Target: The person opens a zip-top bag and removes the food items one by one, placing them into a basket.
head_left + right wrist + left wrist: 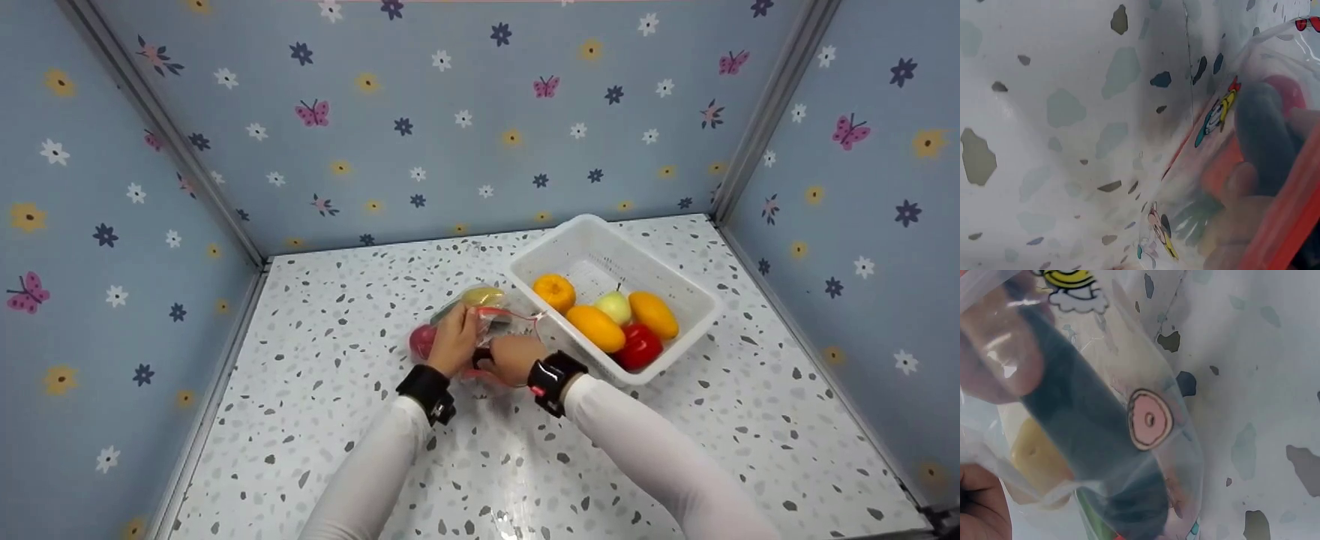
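Observation:
A clear zip bag (517, 324) with a red zip edge and cartoon prints lies on the table, left of the basket. My left hand (454, 341) grips the bag near its mouth. My right hand (517, 358) reaches into the bag. Through the film in the left wrist view, fingers hold a long, smooth dark vegetable (1089, 405); the right wrist view shows this dark vegetable (1264, 129) too. Also inside are a red round piece (421, 341), a yellow one (484, 298) and something green (1193, 222), blurred by the plastic.
A white plastic basket (675, 262) stands right of the bag, close to my right hand. It holds a small orange pumpkin (554, 292), two mangoes (596, 328), a pale green pear-like fruit (615, 308) and a red bell pepper (639, 347). Flower-patterned walls (450, 97) enclose the speckled table (322, 345).

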Action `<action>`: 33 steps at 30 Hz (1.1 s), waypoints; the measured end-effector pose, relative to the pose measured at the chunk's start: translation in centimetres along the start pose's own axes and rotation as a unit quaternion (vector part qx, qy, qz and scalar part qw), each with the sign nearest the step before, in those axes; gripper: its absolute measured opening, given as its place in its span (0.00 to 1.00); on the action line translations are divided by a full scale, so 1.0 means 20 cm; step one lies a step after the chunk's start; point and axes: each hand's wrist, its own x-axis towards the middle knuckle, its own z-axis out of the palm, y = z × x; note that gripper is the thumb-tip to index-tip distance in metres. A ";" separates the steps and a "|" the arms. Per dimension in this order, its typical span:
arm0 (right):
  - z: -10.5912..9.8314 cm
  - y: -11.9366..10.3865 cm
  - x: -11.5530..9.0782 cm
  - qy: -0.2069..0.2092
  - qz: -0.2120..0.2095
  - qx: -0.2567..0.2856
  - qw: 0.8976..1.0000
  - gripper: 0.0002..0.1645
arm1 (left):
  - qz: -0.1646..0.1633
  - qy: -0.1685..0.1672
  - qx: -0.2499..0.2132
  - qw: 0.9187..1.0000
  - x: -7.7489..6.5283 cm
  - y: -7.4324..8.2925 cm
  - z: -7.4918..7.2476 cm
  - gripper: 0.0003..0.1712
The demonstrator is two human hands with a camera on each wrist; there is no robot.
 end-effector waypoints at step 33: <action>-0.60 0.25 -0.30 -0.099 0.035 0.062 0.993 0.24 | -0.003 0.003 0.008 1.000 0.00 -0.01 0.00 0.12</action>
